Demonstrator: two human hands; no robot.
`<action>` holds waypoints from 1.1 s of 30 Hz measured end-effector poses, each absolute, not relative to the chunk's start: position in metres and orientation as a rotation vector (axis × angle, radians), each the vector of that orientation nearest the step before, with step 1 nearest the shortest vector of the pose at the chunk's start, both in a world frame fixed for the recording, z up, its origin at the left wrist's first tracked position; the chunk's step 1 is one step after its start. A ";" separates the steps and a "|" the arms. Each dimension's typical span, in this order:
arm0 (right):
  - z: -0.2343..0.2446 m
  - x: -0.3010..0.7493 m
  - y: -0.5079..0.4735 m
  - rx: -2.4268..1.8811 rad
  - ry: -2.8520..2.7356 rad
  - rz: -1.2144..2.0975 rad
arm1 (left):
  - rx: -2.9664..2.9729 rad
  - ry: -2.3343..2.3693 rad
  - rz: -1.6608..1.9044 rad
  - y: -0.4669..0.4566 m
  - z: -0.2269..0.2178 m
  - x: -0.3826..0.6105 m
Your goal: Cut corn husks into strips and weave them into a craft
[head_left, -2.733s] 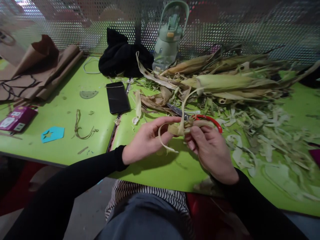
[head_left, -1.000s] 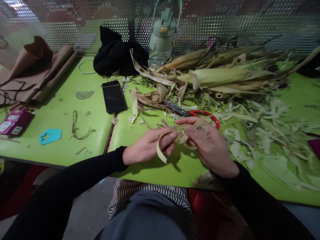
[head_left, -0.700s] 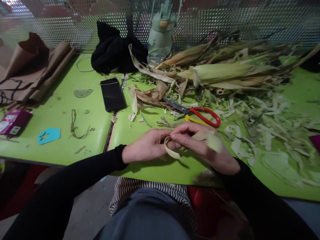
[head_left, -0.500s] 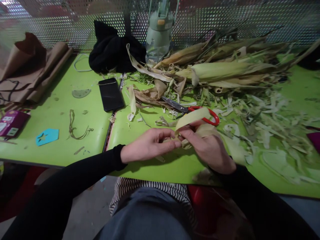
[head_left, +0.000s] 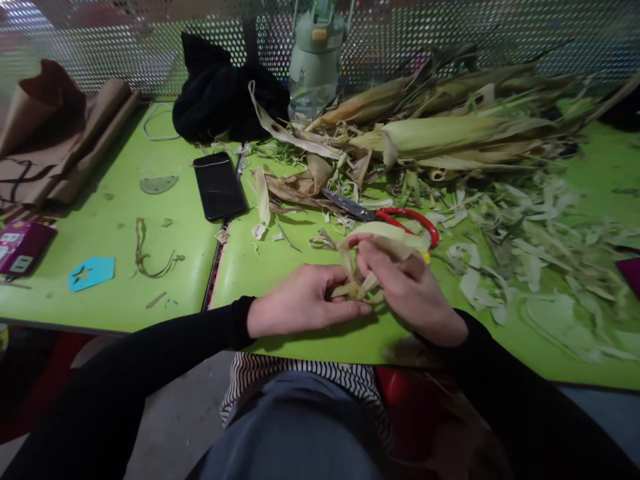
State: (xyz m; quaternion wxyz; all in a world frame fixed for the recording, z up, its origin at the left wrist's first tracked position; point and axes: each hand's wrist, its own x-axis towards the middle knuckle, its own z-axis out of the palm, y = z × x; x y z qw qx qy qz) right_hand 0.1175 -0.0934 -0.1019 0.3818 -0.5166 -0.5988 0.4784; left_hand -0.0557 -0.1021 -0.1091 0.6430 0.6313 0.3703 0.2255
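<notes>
Near the table's front edge, my left hand (head_left: 313, 301) is closed around a small bundle of pale corn husk strips (head_left: 357, 291), thumb below and fingers above. My right hand (head_left: 413, 290) pinches a husk strip (head_left: 346, 257) that rises in a loop from the bundle. The rest of that strip passes behind the right fingers, where part of it is hidden. Just beyond my hands lie scissors (head_left: 367, 212) with red handles, blades pointing left and slightly apart. Husk scraps (head_left: 325, 240) lie beside them.
A heap of corn husks (head_left: 450, 137) fills the back right, with shredded husk (head_left: 540, 267) spread on the right. A phone (head_left: 220, 187), a black cloth (head_left: 225, 100), a water bottle (head_left: 316, 63), brown paper (head_left: 60, 133) and a blue cutout (head_left: 91, 274) stand or lie around the table.
My right hand has drawn the husk strip round, so its loop now stands lower and further left by the bundle. The left hand stays nearly in place, its fingers slightly further apart.
</notes>
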 end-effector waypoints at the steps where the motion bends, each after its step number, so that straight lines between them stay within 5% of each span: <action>1: -0.101 0.118 -0.093 -1.314 -1.503 1.241 | 1.405 0.846 0.541 -0.102 -0.108 -0.055; 12: -0.089 0.123 -0.092 -1.263 -1.630 1.287 | 1.222 0.799 0.756 -0.098 -0.103 -0.059; 21: -0.089 0.126 -0.089 -1.318 -1.790 0.870 | 1.547 0.845 0.771 -0.092 -0.102 -0.066; 33: -0.088 0.126 -0.092 -1.239 -1.835 0.852 | 1.745 0.718 0.846 -0.098 -0.105 -0.065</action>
